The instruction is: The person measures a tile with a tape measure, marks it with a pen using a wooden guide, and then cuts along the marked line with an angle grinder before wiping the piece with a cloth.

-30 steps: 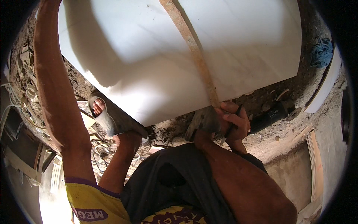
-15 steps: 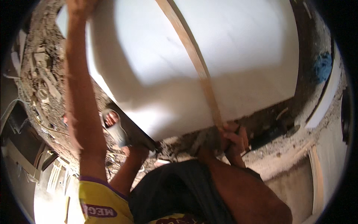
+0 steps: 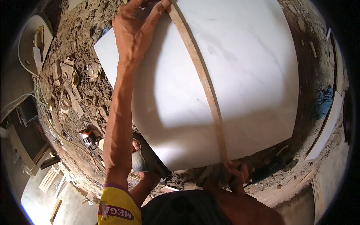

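A large white tile (image 3: 258, 71) with faint grey veining lies before me. Across it, from the far edge to the near edge, runs a narrow wooden strip (image 3: 198, 69), which looks bowed in this view. My left hand (image 3: 135, 32) reaches over the tile to the strip's far part. Its thumb meets the strip's edge, and the other fingertips are cut off by the top of the picture. At the strip's near end, just past the tile's edge, my right hand (image 3: 237, 175) is curled round the wood. Shadow and blur hide part of its fingers.
Rough soil with scraps (image 3: 69, 75) spreads on the left, where a tape measure (image 3: 88, 137) lies beside my left forearm. A blue cloth (image 3: 323, 103) and a white board (image 3: 325, 127) are at the right. My sandalled foot (image 3: 138, 157) is near the tile's left corner.
My left hand has come from the far left edge rightward to the strip. The view has shifted, so the tile sits lower. My right hand stays at the strip's near end.
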The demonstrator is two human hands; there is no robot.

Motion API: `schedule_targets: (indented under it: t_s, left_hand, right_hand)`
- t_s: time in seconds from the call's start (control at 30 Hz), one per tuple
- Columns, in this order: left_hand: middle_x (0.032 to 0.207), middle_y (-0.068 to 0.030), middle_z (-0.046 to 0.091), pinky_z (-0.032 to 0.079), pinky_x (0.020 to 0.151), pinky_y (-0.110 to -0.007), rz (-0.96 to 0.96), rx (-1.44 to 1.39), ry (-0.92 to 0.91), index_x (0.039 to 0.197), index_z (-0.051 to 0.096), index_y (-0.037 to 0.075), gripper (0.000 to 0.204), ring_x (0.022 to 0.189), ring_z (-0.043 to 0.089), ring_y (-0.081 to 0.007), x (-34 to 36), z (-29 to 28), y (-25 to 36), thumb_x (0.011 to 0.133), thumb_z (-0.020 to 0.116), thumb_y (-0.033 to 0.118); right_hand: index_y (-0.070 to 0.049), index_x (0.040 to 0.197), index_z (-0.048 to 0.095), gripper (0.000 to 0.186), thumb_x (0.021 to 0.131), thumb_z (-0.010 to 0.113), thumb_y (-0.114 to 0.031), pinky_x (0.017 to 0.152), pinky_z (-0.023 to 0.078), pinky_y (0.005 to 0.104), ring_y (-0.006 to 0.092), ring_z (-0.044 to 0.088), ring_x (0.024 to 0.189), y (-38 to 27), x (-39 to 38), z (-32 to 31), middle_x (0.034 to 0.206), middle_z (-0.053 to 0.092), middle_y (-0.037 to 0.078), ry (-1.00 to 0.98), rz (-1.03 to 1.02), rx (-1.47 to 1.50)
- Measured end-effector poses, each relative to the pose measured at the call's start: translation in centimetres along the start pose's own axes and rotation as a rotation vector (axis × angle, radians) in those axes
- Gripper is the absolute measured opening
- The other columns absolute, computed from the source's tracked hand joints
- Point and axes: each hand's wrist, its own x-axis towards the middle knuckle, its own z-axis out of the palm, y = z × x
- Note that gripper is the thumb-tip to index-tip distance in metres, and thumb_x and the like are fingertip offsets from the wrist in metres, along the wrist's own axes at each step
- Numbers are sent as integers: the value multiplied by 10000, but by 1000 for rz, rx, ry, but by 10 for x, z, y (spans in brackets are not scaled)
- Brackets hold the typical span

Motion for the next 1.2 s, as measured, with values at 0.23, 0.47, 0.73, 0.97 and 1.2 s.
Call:
schedule_targets:
  t_s: [0.23, 0.47, 0.73, 0.97, 1.2]
  left_hand:
    - [1067, -59, 738, 564, 892, -278, -49, -59, -14, 1164, 742, 17, 226, 974, 691, -140, -3, 1, 2, 971, 768, 133]
    - [1060, -55, 743, 567, 880, -280, -5, -30, 24, 1178, 737, 17, 235, 968, 693, -140, -2, 5, 4, 980, 759, 142]
    - [1143, -94, 760, 561, 939, -340, 63, 132, -6, 1230, 739, 36, 310, 1065, 694, -182, 2, 1, -8, 986, 753, 227]
    - [1167, -129, 757, 562, 955, -371, 95, 199, -36, 1253, 732, 37, 339, 1105, 696, -221, 3, 0, -10, 1006, 724, 269]
    - [1182, -135, 752, 563, 955, -390, 44, 187, -19, 1263, 728, 41, 345, 1106, 692, -236, 4, 2, -8, 1000, 728, 264]
  right_hand:
    - [-72, 1012, 672, 264, 806, 764, 66, 858, 601, 394, 249, 686, 938, 2, -2, -3, 1071, 678, 165, 31, 396, 341]
    - [-11, 997, 661, 248, 801, 707, 133, 868, 613, 422, 278, 680, 993, 20, -15, 1, 1089, 672, 177, 38, 45, 161]
    - [-49, 1008, 675, 319, 788, 778, 157, 825, 624, 383, 251, 698, 1012, -7, 5, -2, 1121, 675, 206, -15, -35, 120]
    - [0, 1025, 641, 256, 819, 767, 88, 838, 630, 382, 244, 694, 977, -4, -2, -7, 1123, 672, 220, -41, 389, 395]
    - [-26, 1032, 641, 332, 778, 781, 136, 822, 631, 384, 242, 699, 964, 11, -3, 1, 1096, 673, 219, 42, 123, 276]
